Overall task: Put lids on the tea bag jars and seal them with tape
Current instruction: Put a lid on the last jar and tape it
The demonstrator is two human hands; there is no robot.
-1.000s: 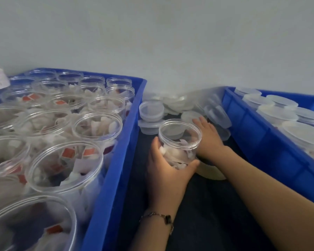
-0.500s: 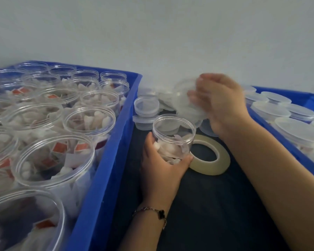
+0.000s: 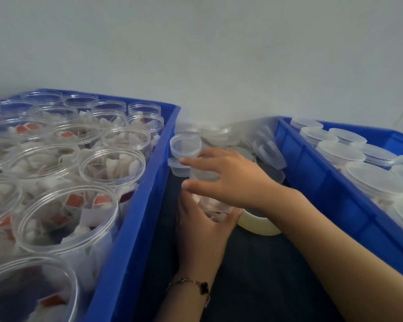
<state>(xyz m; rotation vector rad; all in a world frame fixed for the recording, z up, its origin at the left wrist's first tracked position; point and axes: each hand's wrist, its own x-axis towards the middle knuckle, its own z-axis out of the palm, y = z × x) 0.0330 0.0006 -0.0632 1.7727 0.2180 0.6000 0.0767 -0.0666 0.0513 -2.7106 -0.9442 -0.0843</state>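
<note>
Both hands are on one small clear plastic jar of tea bags [image 3: 209,203], which stands on the dark counter [image 3: 254,275] in the gap between the two crates: the left hand [image 3: 203,231] wraps its fingers and thumb round the jar's lower wall from the near side, and the right hand [image 3: 228,180] lies over the mouth with fingers spread and curled down round a translucent round plastic lid [image 3: 204,176], apparently pressing or turning it on (whether it is fully seated cannot be told). Just beside the jar, partly under the right wrist, lies a cream-coloured roll of tape [image 3: 258,225], so sealing appears not yet begun on this jar. As for progress, the blue plastic crate at the counter's left edge [image 3: 135,228] is full of open, unlidded jars, while the blue plastic crate at the right edge [image 3: 335,205] holds jars already lidded; most of the work looks left. Loose spare lids [image 3: 185,145] pile at the counter's far edge. The right forearm reaches in diagonally from the near right corner, the left comes straight up from the near edge.
</note>
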